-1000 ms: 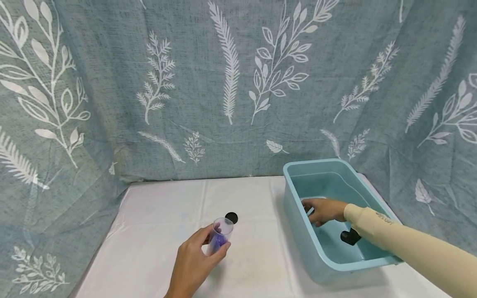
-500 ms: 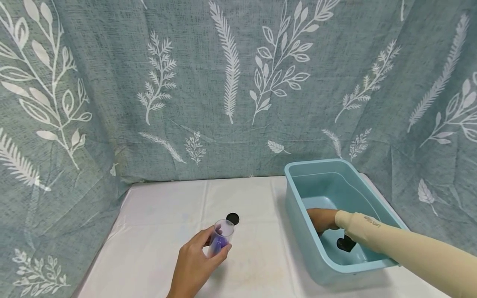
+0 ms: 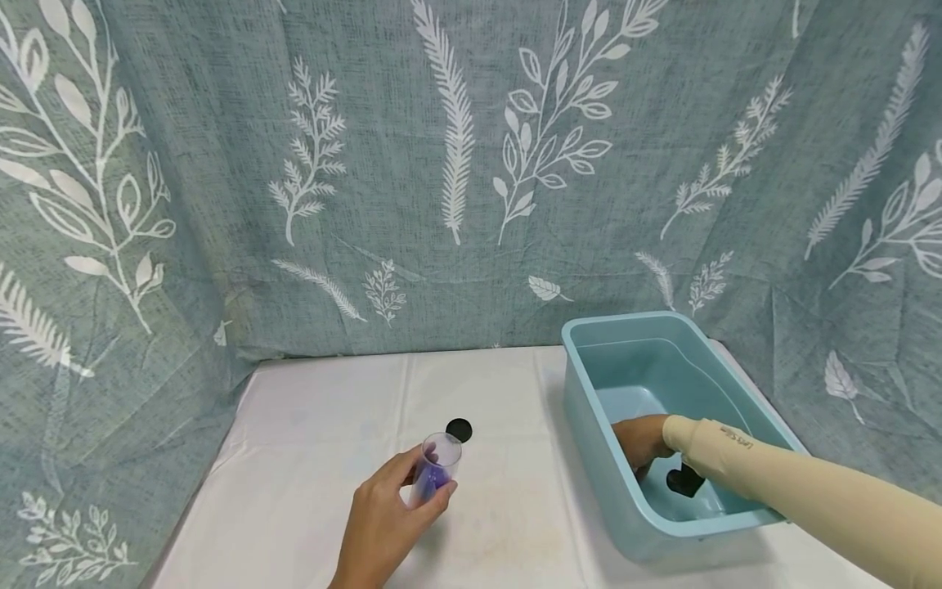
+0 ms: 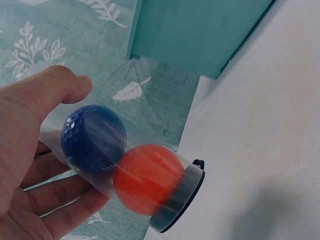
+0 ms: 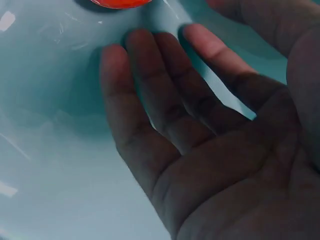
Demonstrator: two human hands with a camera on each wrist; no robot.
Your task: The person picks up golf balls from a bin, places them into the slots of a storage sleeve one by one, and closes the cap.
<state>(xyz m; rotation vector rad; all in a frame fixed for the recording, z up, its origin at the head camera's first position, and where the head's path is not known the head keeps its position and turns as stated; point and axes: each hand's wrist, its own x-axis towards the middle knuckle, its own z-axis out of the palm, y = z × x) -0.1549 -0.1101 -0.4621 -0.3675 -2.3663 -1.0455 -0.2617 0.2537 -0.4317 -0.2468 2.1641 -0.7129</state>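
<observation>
At right of the head view, the tub's point(image 3: 603, 466) left wall hid the fingers of the right hand point(image 3: 639, 440); the right wrist view showed them loosely spread, gripping nothing, below a rounded orange thing point(image 5: 122, 3) cut off by the top edge. At lower centre, the left hand point(image 3: 390, 511) held a clear tube point(image 3: 442, 451) between thumb and fingers, a blue ball point(image 4: 94, 138) and orange ball point(image 4: 148, 179) inside.
</observation>
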